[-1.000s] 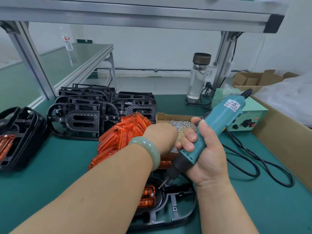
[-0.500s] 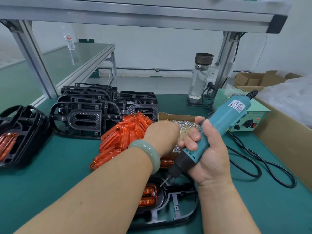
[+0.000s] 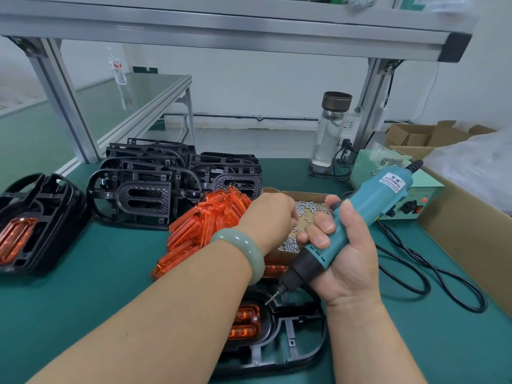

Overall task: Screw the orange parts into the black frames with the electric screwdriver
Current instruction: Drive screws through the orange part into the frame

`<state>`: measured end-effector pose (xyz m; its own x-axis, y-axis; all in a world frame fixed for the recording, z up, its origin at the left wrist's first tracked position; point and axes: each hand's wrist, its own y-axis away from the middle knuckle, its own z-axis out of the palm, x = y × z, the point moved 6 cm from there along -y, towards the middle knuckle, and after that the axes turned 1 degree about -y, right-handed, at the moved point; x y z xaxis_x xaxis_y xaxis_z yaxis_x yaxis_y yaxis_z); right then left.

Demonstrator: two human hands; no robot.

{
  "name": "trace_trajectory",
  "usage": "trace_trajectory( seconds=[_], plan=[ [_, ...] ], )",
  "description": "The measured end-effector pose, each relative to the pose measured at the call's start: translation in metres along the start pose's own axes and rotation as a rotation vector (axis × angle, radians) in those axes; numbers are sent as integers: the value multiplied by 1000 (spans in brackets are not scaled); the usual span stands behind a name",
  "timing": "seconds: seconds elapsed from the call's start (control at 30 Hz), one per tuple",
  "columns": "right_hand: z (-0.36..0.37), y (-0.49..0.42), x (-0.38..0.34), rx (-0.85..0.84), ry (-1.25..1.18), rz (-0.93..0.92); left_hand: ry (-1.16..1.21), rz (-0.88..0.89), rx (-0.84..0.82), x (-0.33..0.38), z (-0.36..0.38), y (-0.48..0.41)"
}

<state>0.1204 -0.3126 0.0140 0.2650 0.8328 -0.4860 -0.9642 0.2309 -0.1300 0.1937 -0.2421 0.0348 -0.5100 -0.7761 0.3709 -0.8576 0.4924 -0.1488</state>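
Only small shifts are noted. The whole scene is displaced slightly rightward in view, as seen at the glass bottle (image 3: 331, 134) and the stacked black frames (image 3: 144, 189). The right hand (image 3: 349, 261) is moved a touch rightward with the electric screwdriver (image 3: 368, 214) gripped in it. The cord end of the tool is lowered a little, so a flatter tilt is shown, while the bit (image 3: 273, 297) is raised very slightly over the nearest black frame (image 3: 293, 353). The left hand (image 3: 267, 217), fingers curled over the box of screws (image 3: 291, 194), is barely shifted
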Motion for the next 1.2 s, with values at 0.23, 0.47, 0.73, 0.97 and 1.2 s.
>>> trace_trajectory(
  seconds=[0.23,0.47,0.73,0.97,1.2],
  plan=[
    [-3,-2,-1,16,6,-6,60,-1,50,-8,-8,1],
    [-2,0,-1,26,-12,-43,361,-71,289,-29,-55,41],
    [0,2,7,76,-64,-65,910,-294,522,-78,-40,127],
    [0,4,18,136,-117,-63,1450,-485,389,-79,-10,145],
    [-2,5,20,205,-140,-99,1675,-505,426,-73,-9,146]
  ],
)
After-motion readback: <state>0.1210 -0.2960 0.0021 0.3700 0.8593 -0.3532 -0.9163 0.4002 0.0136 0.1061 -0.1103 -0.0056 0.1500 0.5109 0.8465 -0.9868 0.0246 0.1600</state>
